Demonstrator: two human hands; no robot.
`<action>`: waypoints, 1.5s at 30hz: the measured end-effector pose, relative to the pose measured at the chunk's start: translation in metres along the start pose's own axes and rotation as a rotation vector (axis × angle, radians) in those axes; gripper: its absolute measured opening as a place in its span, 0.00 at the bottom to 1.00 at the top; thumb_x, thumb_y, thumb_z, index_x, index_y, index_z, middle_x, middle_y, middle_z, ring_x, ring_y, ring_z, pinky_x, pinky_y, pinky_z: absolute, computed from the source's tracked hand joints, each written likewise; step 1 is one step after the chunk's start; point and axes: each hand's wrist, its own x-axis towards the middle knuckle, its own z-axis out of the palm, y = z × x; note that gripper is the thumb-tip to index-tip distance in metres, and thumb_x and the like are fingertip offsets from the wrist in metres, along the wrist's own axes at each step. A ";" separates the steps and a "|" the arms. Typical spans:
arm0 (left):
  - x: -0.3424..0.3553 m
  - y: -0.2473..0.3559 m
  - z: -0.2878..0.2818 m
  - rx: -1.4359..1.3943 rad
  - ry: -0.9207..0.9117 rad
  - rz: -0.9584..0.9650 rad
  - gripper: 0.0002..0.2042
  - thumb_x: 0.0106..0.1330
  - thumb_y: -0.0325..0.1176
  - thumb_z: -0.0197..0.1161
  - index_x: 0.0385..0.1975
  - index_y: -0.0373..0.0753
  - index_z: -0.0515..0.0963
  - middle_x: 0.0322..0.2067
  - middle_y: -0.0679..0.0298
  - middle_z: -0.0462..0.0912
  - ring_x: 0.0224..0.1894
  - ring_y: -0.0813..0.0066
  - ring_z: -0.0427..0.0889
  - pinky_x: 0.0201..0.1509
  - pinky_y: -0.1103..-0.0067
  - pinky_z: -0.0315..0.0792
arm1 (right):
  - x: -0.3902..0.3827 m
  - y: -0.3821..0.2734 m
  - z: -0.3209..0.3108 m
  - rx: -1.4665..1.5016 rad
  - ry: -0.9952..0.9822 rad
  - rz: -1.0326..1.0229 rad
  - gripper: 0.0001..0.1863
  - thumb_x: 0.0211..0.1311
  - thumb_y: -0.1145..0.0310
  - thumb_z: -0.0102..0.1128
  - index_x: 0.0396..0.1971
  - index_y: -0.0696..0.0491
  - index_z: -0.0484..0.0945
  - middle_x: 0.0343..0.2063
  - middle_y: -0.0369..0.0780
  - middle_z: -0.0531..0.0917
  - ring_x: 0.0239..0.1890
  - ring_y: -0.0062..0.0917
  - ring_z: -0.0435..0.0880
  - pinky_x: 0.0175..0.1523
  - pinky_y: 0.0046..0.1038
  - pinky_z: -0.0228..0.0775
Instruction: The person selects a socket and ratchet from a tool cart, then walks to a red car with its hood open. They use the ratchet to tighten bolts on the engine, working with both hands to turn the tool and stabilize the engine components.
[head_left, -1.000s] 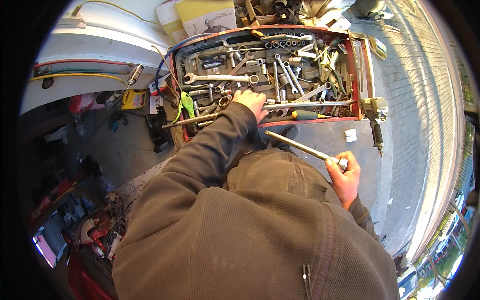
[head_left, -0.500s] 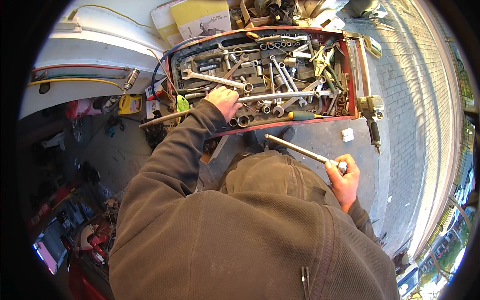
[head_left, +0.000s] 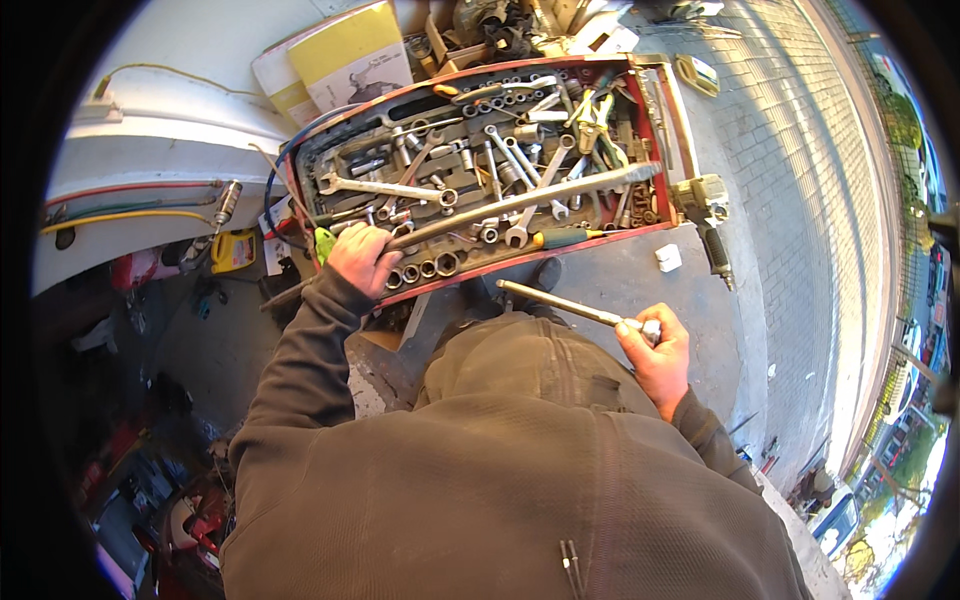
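My left hand (head_left: 362, 260) is closed around a long metal bar (head_left: 520, 208), which slants across the front of the toolbox tray. Its far right end is held above the loose tools, close to the tray's right side. In front of my body, my right hand (head_left: 660, 352) grips a socket wrench handle (head_left: 560, 302) by its thick silver head, with the thin shaft pointing left. The red tray (head_left: 660, 150) holds combination wrenches (head_left: 385, 187), several sockets (head_left: 445, 263), pliers (head_left: 594, 120) and a screwdriver (head_left: 570, 238).
An air impact gun (head_left: 705, 205) hangs at the tray's right end. A small white block (head_left: 668, 258) is on the floor nearby. Flat yellow-and-white boxes (head_left: 350, 65) lean behind the tray. Hoses (head_left: 130, 215) run along the left, near a yellow jug (head_left: 234, 251).
My left hand has shifted left and nearer, and the long bar has risen off the tools. My right hand keeps the wrench handle. The whole view has moved slightly.
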 end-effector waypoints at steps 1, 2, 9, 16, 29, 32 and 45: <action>0.002 0.001 0.001 -0.031 0.021 -0.013 0.11 0.72 0.38 0.69 0.41 0.36 0.80 0.35 0.53 0.83 0.40 0.47 0.81 0.50 0.59 0.74 | 0.001 -0.001 0.001 0.018 -0.005 -0.008 0.13 0.69 0.69 0.78 0.34 0.52 0.78 0.26 0.24 0.74 0.29 0.08 0.68 0.33 0.20 0.60; 0.005 0.003 0.004 -0.057 0.031 -0.032 0.11 0.73 0.39 0.68 0.40 0.36 0.80 0.35 0.53 0.83 0.40 0.46 0.81 0.49 0.59 0.74 | 0.002 -0.001 0.003 0.037 -0.017 -0.002 0.13 0.69 0.69 0.79 0.34 0.52 0.78 0.26 0.24 0.74 0.29 0.08 0.68 0.33 0.20 0.61; 0.029 -0.009 0.033 0.009 0.122 -0.244 0.10 0.76 0.39 0.67 0.36 0.39 0.81 0.32 0.54 0.84 0.37 0.45 0.82 0.44 0.56 0.74 | 0.006 -0.003 0.008 0.052 -0.032 -0.017 0.14 0.68 0.67 0.80 0.34 0.54 0.78 0.26 0.26 0.76 0.30 0.08 0.69 0.34 0.20 0.63; 0.023 -0.025 0.059 0.191 0.089 -0.283 0.11 0.73 0.41 0.69 0.36 0.40 0.81 0.35 0.54 0.85 0.41 0.46 0.83 0.47 0.55 0.73 | 0.008 0.004 -0.002 0.048 -0.008 0.048 0.15 0.67 0.66 0.81 0.33 0.53 0.78 0.25 0.25 0.74 0.28 0.09 0.67 0.33 0.20 0.62; 0.179 0.107 0.107 0.005 0.150 -0.228 0.22 0.68 0.41 0.74 0.56 0.34 0.82 0.56 0.44 0.84 0.60 0.43 0.82 0.68 0.55 0.76 | 0.034 0.013 -0.036 0.138 -0.015 0.054 0.13 0.68 0.68 0.79 0.34 0.55 0.79 0.25 0.27 0.77 0.29 0.09 0.71 0.34 0.21 0.65; 0.254 0.148 0.141 -0.052 -0.041 -0.289 0.35 0.68 0.49 0.76 0.69 0.37 0.74 0.63 0.43 0.79 0.62 0.42 0.82 0.67 0.55 0.78 | 0.039 0.018 -0.049 0.080 -0.008 0.052 0.13 0.68 0.69 0.79 0.34 0.55 0.79 0.25 0.26 0.77 0.29 0.09 0.70 0.34 0.20 0.65; 0.366 0.211 0.197 0.056 -0.479 -0.825 0.46 0.70 0.40 0.62 0.86 0.38 0.48 0.78 0.34 0.52 0.68 0.37 0.81 0.74 0.59 0.76 | 0.070 0.043 -0.109 0.155 0.011 0.066 0.15 0.68 0.67 0.80 0.34 0.54 0.78 0.25 0.25 0.74 0.28 0.09 0.68 0.33 0.20 0.61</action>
